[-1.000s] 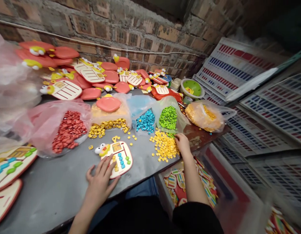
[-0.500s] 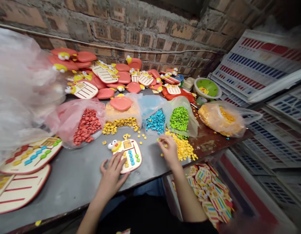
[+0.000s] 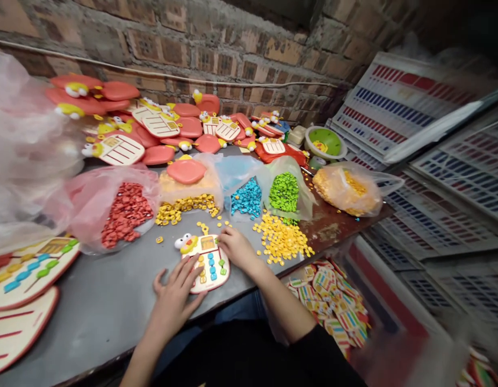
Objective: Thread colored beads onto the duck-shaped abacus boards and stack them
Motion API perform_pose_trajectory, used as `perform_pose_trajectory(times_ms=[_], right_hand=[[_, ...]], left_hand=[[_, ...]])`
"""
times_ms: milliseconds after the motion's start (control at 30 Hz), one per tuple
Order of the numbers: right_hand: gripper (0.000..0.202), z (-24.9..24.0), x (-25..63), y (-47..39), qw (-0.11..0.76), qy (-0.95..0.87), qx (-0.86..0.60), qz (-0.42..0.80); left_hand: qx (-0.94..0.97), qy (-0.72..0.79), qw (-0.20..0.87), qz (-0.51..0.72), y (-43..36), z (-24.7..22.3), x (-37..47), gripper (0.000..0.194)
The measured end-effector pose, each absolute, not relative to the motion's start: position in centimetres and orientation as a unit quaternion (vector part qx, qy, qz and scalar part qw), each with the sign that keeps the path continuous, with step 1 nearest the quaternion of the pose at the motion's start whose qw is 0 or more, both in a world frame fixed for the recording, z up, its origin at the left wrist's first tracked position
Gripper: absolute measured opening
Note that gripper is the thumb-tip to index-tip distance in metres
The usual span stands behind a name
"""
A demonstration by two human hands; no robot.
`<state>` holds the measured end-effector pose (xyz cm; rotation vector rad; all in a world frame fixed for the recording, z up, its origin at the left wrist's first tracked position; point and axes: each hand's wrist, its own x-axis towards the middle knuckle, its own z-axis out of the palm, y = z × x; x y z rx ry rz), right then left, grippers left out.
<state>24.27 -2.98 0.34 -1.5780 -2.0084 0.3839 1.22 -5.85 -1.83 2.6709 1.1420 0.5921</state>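
Observation:
A cream toy board (image 3: 216,277) with a red rim and a duck-like head with bulging eyes (image 3: 186,242) lies flat on the grey table. Yellow, blue and green beads sit in its slots, the blue beads (image 3: 211,266) in a full-looking row. My left hand (image 3: 177,287) rests on the board's left side, fingers spread, hiding part of it. At the upper right edge, my right hand (image 3: 237,248) has its fingertips pinched on a small green bead, mostly covered, at the top of the slot above the green beads (image 3: 222,267).
Behind the board are bags of red beads (image 3: 128,212), gold beads (image 3: 188,207), blue beads (image 3: 246,199) and green beads (image 3: 283,192). Loose yellow pieces (image 3: 283,239) lie to the right. Duck boards (image 3: 156,121) are piled at the wall; a crate of finished-looking pieces (image 3: 331,295) stands below the edge.
My right hand has moved left from beside the yellow pieces to the board's upper right, carrying the green bead. My left hand stays on the board. The view has shifted slightly.

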Motion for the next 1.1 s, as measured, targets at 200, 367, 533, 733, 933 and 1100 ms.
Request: perform_pose_trajectory(times_ms=[200,367,533,733,933,1100], right_hand=[[0.012,1.8,34.4,-8.4,0.372,-0.601,-0.705,0.056],[0.016,0.1,43.5,-9.6,0.28,-0.463,-0.838,-0.068],[0.019,-1.4,46.0,-8.4,0.215,-0.487,-0.845,-0.051],[0.023,-0.2,43.0,-9.2,0.317,-0.509,-0.796,-0.085],[0.03,0.9,30.5,-7.4,0.398,-0.643,-0.653,0.043],[0.035,-0.4,25.2,-4.1,0.341,-0.725,-0.584,0.13]], left_hand=[[0.907,0.362,0.095,0.193,-5.8,-1.8,1.3,0.037],[0.907,0.362,0.091,0.195,-5.6,-2.1,1.2,0.037],[0.905,0.368,0.102,0.188,-5.7,-1.7,1.3,0.038],[0.903,0.381,0.111,0.163,-5.9,-0.9,1.5,0.037],[0.903,0.384,0.118,0.15,-6.0,-0.7,1.5,0.038],[0.904,0.384,0.11,0.155,-6.1,-0.6,1.5,0.038]])
